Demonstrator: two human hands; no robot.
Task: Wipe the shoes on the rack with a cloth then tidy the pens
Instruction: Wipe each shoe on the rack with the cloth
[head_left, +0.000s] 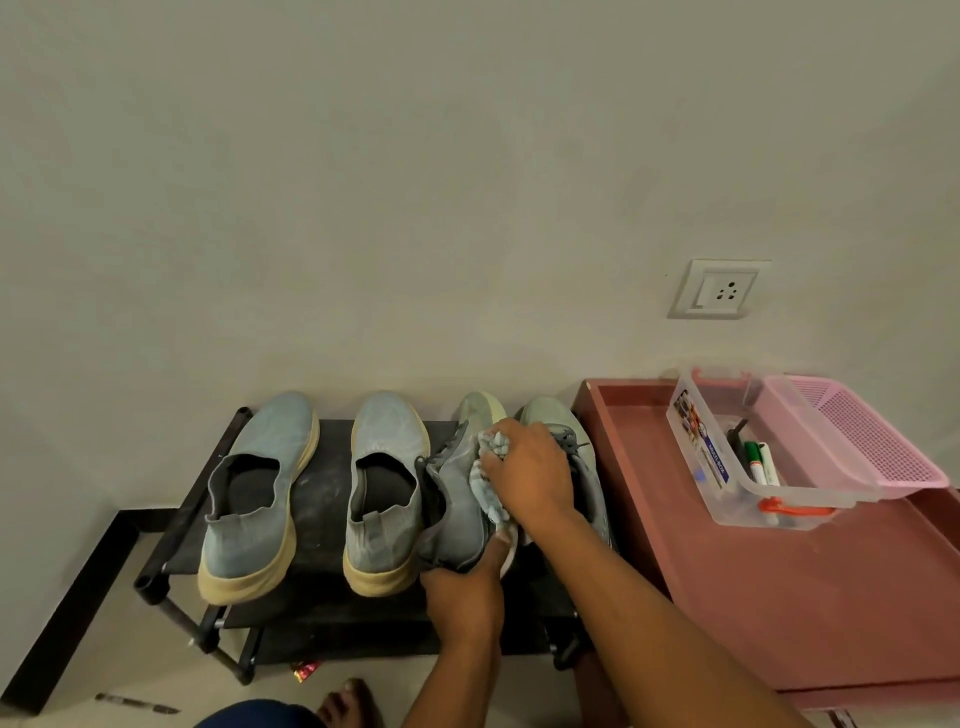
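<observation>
Four shoes on the rack (322, 499) and we're on the third shoe (454, 499): our right hand (530, 475) bunches the cloth (491, 467) against it, our left hand (462, 592) grips its heel. Probably halfway; pens (759, 462) sit untouched in the clear box (727, 512), another pen (136, 703) on the floor.

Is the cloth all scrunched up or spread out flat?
Scrunched up. The right hand holds the cloth bunched against the laced shoe.
</observation>
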